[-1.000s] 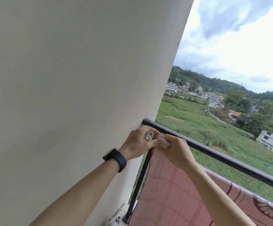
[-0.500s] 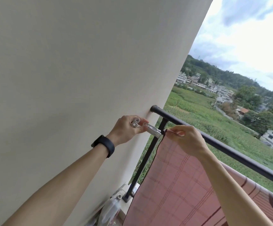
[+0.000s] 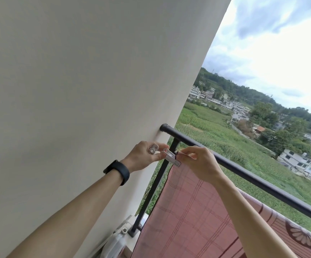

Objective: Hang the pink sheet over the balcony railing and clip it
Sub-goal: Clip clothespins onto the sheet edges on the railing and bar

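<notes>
Since the earlier frame the clip (image 3: 171,157) has dropped to the top left corner of the pink sheet (image 3: 188,211), which the right hand (image 3: 201,162) pinches; the left hand (image 3: 143,155) pinches the clip's ringed handles. The sheet, checked in darker lines, hangs on the near side of the railing (image 3: 244,174), with its left edge close to the wall (image 3: 76,90). A white jug (image 3: 116,243) stands below, contents unseen.

Soft, overcast daylight comes from the bright sky (image 3: 281,43) at upper right, which is nearly blown out. Wide-angle distortion slants the wall (image 3: 76,90), and the lower edges blur.
</notes>
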Demonstrator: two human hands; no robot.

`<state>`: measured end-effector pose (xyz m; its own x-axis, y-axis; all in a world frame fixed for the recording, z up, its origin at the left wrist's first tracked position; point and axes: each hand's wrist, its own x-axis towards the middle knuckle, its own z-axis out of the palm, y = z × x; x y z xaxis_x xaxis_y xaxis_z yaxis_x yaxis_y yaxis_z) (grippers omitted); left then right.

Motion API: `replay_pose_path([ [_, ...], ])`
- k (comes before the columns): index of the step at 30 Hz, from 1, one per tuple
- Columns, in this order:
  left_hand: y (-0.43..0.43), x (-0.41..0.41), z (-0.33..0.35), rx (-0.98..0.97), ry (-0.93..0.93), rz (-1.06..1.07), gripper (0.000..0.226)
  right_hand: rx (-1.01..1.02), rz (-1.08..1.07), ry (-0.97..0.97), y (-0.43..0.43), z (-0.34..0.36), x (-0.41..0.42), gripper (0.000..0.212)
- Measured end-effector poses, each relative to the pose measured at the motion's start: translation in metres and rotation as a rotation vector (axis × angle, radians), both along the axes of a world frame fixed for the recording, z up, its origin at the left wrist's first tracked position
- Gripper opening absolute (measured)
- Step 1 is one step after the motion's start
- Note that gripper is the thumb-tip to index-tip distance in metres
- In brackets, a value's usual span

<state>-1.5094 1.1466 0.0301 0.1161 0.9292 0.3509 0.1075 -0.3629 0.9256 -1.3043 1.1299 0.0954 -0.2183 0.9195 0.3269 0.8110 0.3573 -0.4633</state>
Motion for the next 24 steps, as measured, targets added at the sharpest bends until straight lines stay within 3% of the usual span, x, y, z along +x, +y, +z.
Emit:
replay_pose_path([
  [6,-0.012,0.002,0.0,-0.022,-0.031,-0.009,0.048,0.103,0.088,0.028,-0.009,0.0,0.004,0.018],
  [11,-0.044,-0.008,-0.049,-0.254,-0.185,0.089,0.04,0.731,0.133,-0.063,-0.041,-0.036,0.017,0.011],
  [13,-0.064,-0.005,-0.077,-0.406,-0.381,0.034,0.039,0.753,0.202,0.018,-0.06,-0.072,0.017,0.01],
  [14,-0.075,-0.001,-0.09,-0.477,-0.512,0.012,0.038,0.645,0.206,0.117,-0.072,-0.093,0.018,0.009],
  [16,-0.099,0.009,-0.116,-0.574,-0.706,-0.001,0.025,0.2,0.144,0.413,-0.092,-0.137,0.017,0.012],
  [18,-0.119,0.019,-0.142,-0.627,-0.741,0.005,0.015,-0.28,0.057,0.589,-0.108,-0.183,0.016,0.014],
  [19,-0.127,0.024,-0.154,-0.641,-0.709,0.012,0.02,-0.438,0.04,0.634,-0.113,-0.204,0.016,0.014],
  [22,-0.149,0.044,-0.182,-0.683,-0.575,0.081,0.038,-0.697,0.04,0.736,-0.132,-0.25,0.018,0.018],
  [24,-0.161,0.057,-0.193,-0.734,-0.54,0.15,0.03,-0.766,0.065,0.775,-0.144,-0.266,0.022,0.023],
])
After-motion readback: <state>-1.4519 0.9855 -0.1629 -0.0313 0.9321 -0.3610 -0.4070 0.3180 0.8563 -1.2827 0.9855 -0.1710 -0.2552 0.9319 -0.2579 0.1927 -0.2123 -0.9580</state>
